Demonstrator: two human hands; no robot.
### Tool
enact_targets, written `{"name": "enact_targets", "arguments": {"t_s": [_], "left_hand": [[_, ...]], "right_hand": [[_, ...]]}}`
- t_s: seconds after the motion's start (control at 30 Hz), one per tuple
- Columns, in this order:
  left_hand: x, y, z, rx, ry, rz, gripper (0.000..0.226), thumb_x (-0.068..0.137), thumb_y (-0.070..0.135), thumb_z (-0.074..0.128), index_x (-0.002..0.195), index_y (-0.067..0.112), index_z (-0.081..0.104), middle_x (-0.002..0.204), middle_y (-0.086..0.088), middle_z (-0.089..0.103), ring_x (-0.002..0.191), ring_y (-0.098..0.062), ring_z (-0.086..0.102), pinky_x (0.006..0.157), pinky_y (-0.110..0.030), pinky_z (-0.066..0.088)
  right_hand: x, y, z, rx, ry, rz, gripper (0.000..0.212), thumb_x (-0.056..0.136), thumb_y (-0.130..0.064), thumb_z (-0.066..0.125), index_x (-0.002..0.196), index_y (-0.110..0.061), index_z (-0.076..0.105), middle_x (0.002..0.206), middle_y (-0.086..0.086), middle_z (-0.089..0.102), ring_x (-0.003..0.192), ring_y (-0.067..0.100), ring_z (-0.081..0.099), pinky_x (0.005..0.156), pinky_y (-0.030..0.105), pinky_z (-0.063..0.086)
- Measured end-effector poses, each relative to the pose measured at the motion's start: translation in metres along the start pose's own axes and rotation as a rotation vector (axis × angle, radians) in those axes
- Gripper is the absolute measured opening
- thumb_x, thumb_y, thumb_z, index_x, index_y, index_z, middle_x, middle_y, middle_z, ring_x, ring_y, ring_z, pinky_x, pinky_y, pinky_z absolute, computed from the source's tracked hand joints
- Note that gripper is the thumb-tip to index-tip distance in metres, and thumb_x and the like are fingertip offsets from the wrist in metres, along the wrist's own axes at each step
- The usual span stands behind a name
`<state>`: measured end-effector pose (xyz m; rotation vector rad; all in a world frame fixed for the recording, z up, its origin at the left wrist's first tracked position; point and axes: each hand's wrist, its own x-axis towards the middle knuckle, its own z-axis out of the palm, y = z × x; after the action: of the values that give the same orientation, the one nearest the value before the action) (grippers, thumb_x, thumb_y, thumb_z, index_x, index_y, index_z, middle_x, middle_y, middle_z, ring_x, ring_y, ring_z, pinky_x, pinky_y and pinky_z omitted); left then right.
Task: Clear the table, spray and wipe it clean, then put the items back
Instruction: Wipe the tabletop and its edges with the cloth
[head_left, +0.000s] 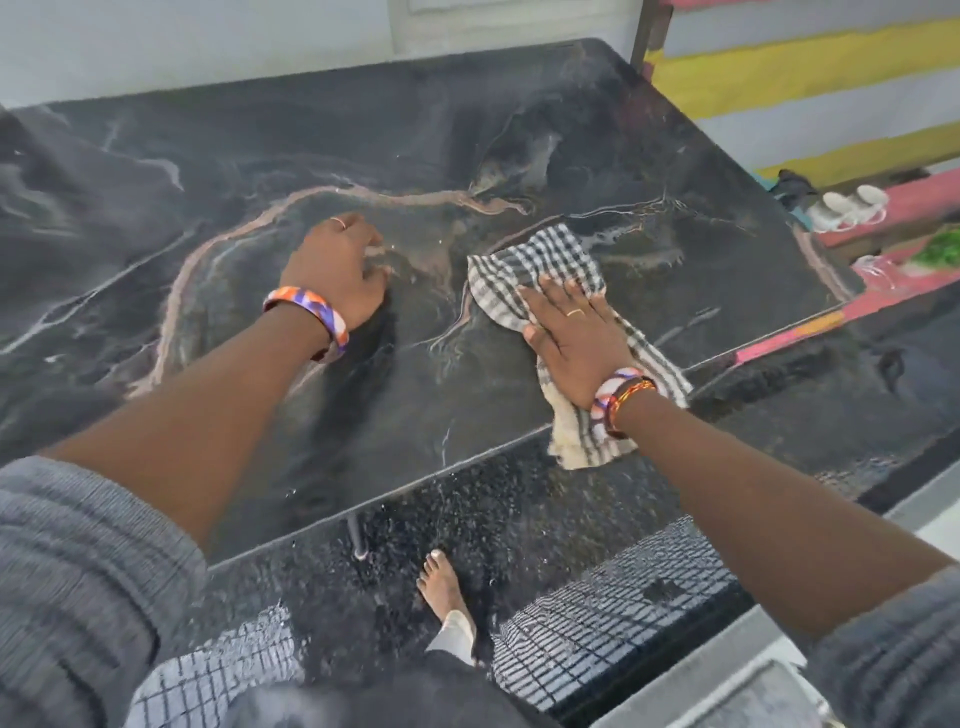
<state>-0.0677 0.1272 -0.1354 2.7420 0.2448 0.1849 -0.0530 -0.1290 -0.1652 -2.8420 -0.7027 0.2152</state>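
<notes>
Sleeves: grey knit (78, 561), pushed up both forearms, nearest the camera and cut off by the bottom corners.
Foot: bare (441, 587), on the dark speckled floor (519, 514) below the near edge of the table.
Table: black marble-look top (208, 171) with pale and brownish veins; a wet sheen and small droplets show near its middle; its left side runs out of view.
Cloth: black-and-white check (530, 260), crumpled, lying right of the middle, one end hanging over the near edge.
Right hand: (571, 332) flat on the cloth, fingers straight and spread, pressing it to the top; a ring and a bangle show.
Left hand: (337, 270) resting on the top near the middle, well apart from the cloth; fingertips blurred, so I cannot tell its grip.
Beyond the right edge: colourful striped fabric (779, 78), small objects there too blurred to make out.
</notes>
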Motion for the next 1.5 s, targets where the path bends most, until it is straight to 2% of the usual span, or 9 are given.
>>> {"name": "enact_targets", "arguments": {"t_s": [0.3, 0.67, 0.9, 1.0, 1.17, 1.27, 1.33, 1.37, 1.5], "left_hand": [[-0.062, -0.029, -0.027, 0.039, 0.062, -0.081, 0.038, 0.086, 0.016, 0.056, 0.122, 0.007, 0.056, 0.138, -0.017, 0.048, 0.127, -0.037, 0.045, 0.106, -0.041, 0.038], [-0.016, -0.051, -0.035, 0.070, 0.043, -0.123, 0.038, 0.086, 0.022, 0.056, 0.122, 0.010, 0.056, 0.139, -0.012, 0.047, 0.123, -0.035, 0.049, 0.106, -0.043, 0.040], [0.027, -0.117, -0.047, 0.014, 0.078, -0.213, 0.041, 0.082, 0.015, 0.057, 0.122, 0.006, 0.057, 0.138, -0.018, 0.049, 0.129, -0.035, 0.044, 0.108, -0.041, 0.038], [0.029, -0.154, -0.062, 0.006, 0.117, -0.312, 0.040, 0.083, 0.017, 0.058, 0.121, 0.003, 0.058, 0.135, -0.020, 0.052, 0.127, -0.036, 0.046, 0.109, -0.039, 0.034], [0.027, -0.199, -0.087, 0.065, 0.180, -0.462, 0.033, 0.085, 0.009, 0.057, 0.117, 0.000, 0.061, 0.127, -0.027, 0.055, 0.121, -0.042, 0.049, 0.106, -0.043, 0.036], [0.036, -0.199, -0.092, 0.075, 0.189, -0.454, 0.031, 0.085, 0.006, 0.056, 0.114, -0.003, 0.062, 0.124, -0.028, 0.057, 0.118, -0.043, 0.050, 0.104, -0.044, 0.037], [0.051, -0.188, -0.090, 0.073, 0.184, -0.422, 0.033, 0.085, 0.007, 0.055, 0.116, -0.003, 0.060, 0.127, -0.027, 0.056, 0.121, -0.041, 0.049, 0.105, -0.043, 0.037], [0.060, -0.180, -0.086, 0.066, 0.176, -0.404, 0.033, 0.086, 0.008, 0.055, 0.117, -0.001, 0.060, 0.129, -0.025, 0.055, 0.122, -0.040, 0.048, 0.106, -0.042, 0.036], [0.096, -0.148, -0.066, 0.025, 0.141, -0.300, 0.035, 0.085, 0.011, 0.054, 0.118, 0.004, 0.060, 0.132, -0.020, 0.054, 0.124, -0.035, 0.049, 0.106, -0.040, 0.038]], "right_hand": [[-0.013, -0.101, 0.030, 0.079, 0.063, 0.264, 0.054, 0.099, -0.035, 0.023, 0.149, -0.020, 0.008, 0.159, 0.011, 0.003, 0.146, 0.032, -0.002, 0.118, 0.045, -0.004], [0.072, -0.123, 0.022, 0.264, 0.153, 0.635, 0.056, 0.098, -0.028, 0.027, 0.149, -0.012, 0.007, 0.157, 0.018, -0.004, 0.144, 0.037, -0.011, 0.116, 0.049, -0.011], [0.175, -0.146, 0.019, 0.183, 0.119, 0.280, 0.062, 0.092, -0.015, 0.041, 0.148, -0.013, 0.014, 0.158, 0.012, 0.013, 0.146, 0.029, 0.008, 0.119, 0.043, 0.002], [0.198, -0.186, 0.024, 0.256, 0.158, 0.105, 0.058, 0.086, -0.004, 0.043, 0.142, -0.018, 0.034, 0.145, 0.014, 0.042, 0.135, 0.031, 0.036, 0.114, 0.041, 0.026], [0.187, -0.250, 0.032, 0.703, 0.185, -0.108, 0.041, 0.089, -0.001, 0.044, 0.121, -0.022, 0.059, 0.105, 0.010, 0.068, 0.096, 0.029, 0.061, 0.081, 0.033, 0.048], [0.195, -0.248, 0.016, 1.221, 0.180, 0.044, 0.030, 0.093, -0.001, 0.046, 0.119, -0.007, 0.060, 0.111, 0.015, 0.066, 0.099, 0.022, 0.060, 0.080, 0.015, 0.049], [0.206, -0.225, -0.005, 1.401, 0.275, 0.230, 0.029, 0.094, -0.005, 0.047, 0.122, -0.002, 0.057, 0.111, 0.013, 0.064, 0.096, 0.015, 0.054, 0.063, -0.002, 0.043], [0.213, -0.209, -0.017, 1.439, 0.370, 0.309, 0.030, 0.094, -0.005, 0.049, 0.123, -0.002, 0.057, 0.107, 0.011, 0.063, 0.094, 0.013, 0.053, 0.059, -0.001, 0.041], [0.224, -0.134, -0.064, 1.306, 0.880, 0.479, 0.032, 0.094, -0.003, 0.046, 0.125, 0.002, 0.053, 0.114, 0.006, 0.059, 0.098, 0.012, 0.052, 0.061, -0.006, 0.036]]}}
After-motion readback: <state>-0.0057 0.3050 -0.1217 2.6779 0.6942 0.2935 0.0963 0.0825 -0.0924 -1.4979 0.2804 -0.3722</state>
